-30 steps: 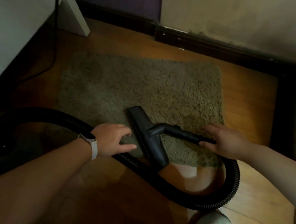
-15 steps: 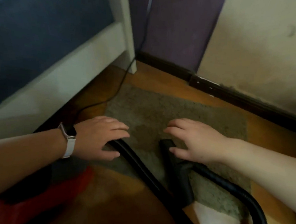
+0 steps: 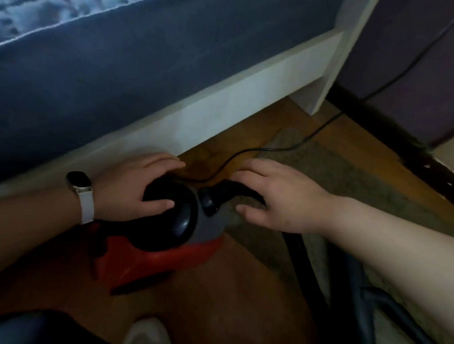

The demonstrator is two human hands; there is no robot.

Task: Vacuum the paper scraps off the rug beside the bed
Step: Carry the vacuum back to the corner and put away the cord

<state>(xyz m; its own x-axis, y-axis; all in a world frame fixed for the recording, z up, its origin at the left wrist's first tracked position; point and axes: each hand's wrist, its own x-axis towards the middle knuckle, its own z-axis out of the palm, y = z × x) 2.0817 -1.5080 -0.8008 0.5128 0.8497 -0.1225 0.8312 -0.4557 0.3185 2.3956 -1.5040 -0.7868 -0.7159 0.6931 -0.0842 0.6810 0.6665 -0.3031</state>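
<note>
A red and grey vacuum canister point(image 3: 161, 263) with a black rounded top stands on the wooden floor by the bed. My left hand point(image 3: 137, 182), with a watch on its wrist, rests on that black top, fingers spread. My right hand point(image 3: 277, 196) hovers with straight fingers over the black hose end point(image 3: 227, 190) where it joins the canister. The hose point(image 3: 307, 272) runs down to the right across the grey-brown shaggy rug point(image 3: 352, 185). The dark floor head point(image 3: 359, 299) lies at the lower right under my forearm. No paper scraps show on the visible rug.
A white bed frame point(image 3: 224, 105) with a blue mattress point(image 3: 94, 57) fills the upper left. A thin black power cord point(image 3: 275, 148) crosses the floor to the purple wall. A dark skirting board point(image 3: 407, 153) runs behind the rug. My socked foot point(image 3: 146, 337) is at the bottom.
The view has swung left from the rug to the canister. My right hand let go of the wand, and both hands moved to the canister, the left one landing on its top.
</note>
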